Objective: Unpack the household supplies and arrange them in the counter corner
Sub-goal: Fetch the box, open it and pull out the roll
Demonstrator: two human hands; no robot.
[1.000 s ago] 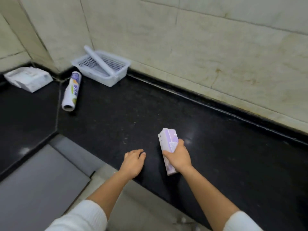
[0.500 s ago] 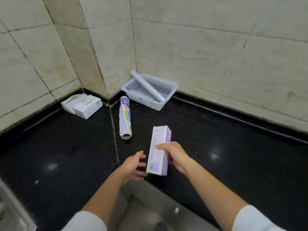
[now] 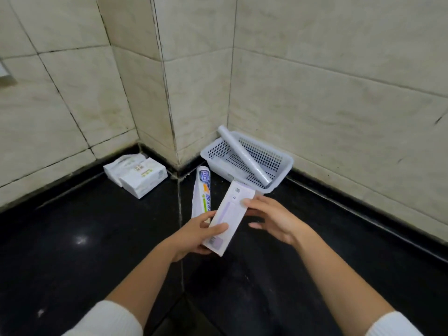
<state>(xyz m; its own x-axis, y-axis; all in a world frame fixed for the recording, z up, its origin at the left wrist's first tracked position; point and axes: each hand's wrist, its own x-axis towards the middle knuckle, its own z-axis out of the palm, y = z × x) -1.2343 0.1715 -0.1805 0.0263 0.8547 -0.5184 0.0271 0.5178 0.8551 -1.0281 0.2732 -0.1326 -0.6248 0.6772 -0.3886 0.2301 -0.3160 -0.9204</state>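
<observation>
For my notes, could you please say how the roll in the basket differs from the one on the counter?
The basket roll is plain; the counter roll has a printed wrapper. The basket roll leans on the basket rim; the counter roll lies flat. Both are slim.

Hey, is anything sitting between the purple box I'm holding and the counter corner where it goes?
Yes. A printed roll lies on the counter just beyond the purple box, pointing at the corner; a white basket holding a plain roll sits right of it by the wall.
</observation>
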